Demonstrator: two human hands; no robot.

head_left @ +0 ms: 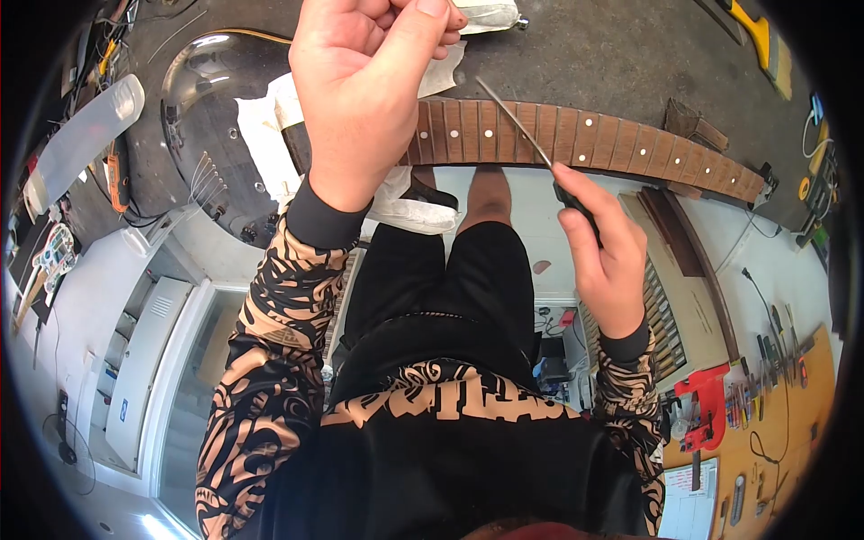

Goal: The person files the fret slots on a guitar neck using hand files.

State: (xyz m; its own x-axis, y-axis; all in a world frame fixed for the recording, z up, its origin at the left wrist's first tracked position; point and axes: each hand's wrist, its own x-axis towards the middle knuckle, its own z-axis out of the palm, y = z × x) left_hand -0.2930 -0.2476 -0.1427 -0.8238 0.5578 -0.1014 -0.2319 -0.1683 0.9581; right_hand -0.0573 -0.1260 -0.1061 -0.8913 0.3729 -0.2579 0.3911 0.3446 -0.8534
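An electric guitar lies across the dark bench, its glossy dark body at the left and its fretted wooden neck running right. Pieces of masking tape cover the body near the neck joint. My left hand is above that joint, palm partly up, fingers curled together; what they hold is too small to tell. Below the neck, my right hand grips the dark handle of a thin metal-shafted tool, whose shaft points up and left across the fretboard.
Loose wires come from the guitar body. A clear plastic bottle and an orange-handled tool are at the left. A yellow-handled brush lies at the upper right. A dark block sits behind the neck. Tools hang on a board at lower right.
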